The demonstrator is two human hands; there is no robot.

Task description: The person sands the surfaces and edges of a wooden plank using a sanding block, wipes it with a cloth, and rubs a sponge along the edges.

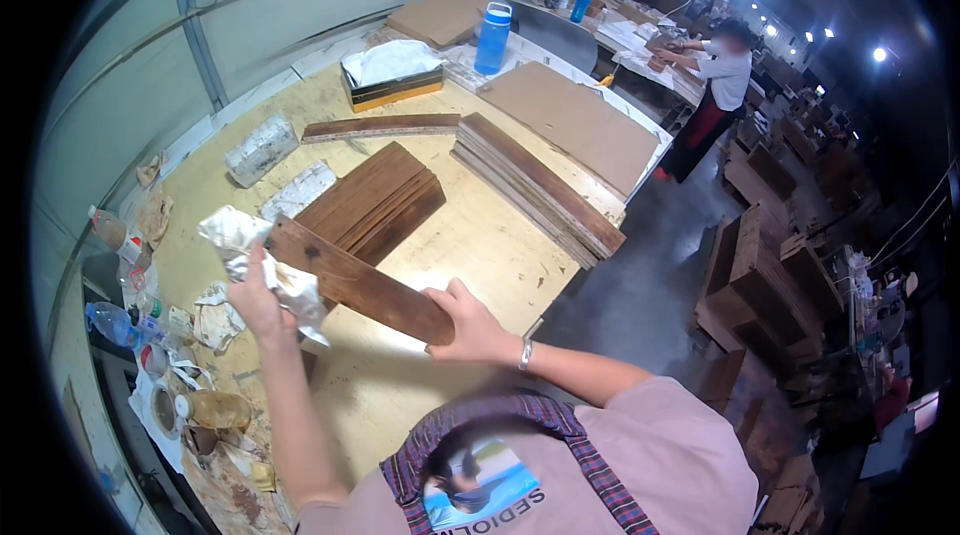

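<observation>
A brown wooden plank (365,287) slants across the near side of the worktable. My right hand (478,327) grips its right end, thumb on top. At the plank's other end, my left hand (262,303) is closed on a crumpled white cloth (236,229), which lies against the wood there. Just beyond the plank sits a stack of dark brown boards (365,197). Farther right is a second stack of long boards (530,180) with pale edges. A single narrow board (380,125) lies behind them.
Two white-wrapped blocks (262,150) lie on the left of the table (480,265). Bottles and jars (215,409) crowd the left edge. A box with white cloth (395,85), a blue bottle (493,38) and cardboard (570,120) are at the back. Another person (722,80) stands farther off.
</observation>
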